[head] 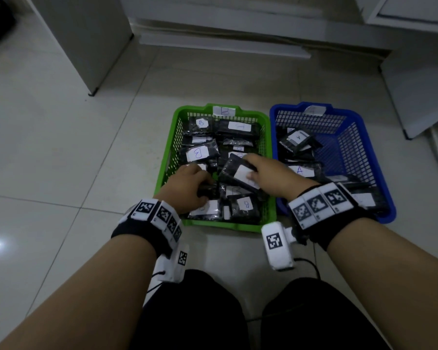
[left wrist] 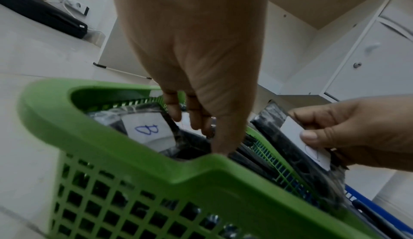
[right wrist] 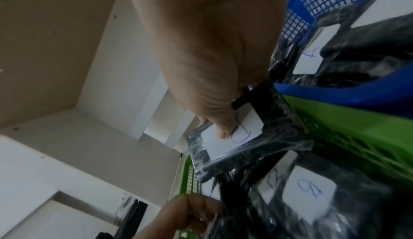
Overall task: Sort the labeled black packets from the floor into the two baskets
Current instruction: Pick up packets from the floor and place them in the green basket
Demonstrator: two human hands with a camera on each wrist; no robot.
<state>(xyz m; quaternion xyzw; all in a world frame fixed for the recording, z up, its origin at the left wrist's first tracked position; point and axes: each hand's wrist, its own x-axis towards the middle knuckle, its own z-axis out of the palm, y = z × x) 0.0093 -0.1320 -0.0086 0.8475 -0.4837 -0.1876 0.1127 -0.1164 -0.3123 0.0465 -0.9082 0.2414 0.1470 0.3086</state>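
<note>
The green basket [head: 168, 157] tagged B holds several black packets with white B labels [head: 199, 152]. To its right, the blue basket [head: 349, 147] tagged A holds several packets labelled A [head: 300, 170]. My right hand [head: 250, 170] pinches a black packet [head: 234, 173] tilted above the green basket, thumb on its white label [right wrist: 232, 144]. My left hand [head: 205, 184] reaches into the green basket's near left part, its fingers [left wrist: 175, 112] curled round a dark packet [head: 208, 190]. That packet's label is hidden.
White cabinets stand at the back left [head: 86, 41] and right [head: 415, 84], with a low ledge [head: 223, 44] behind the baskets. My knees in black [head: 187, 311] are just in front of the baskets. Pale tiled floor [head: 61, 147] lies to the left.
</note>
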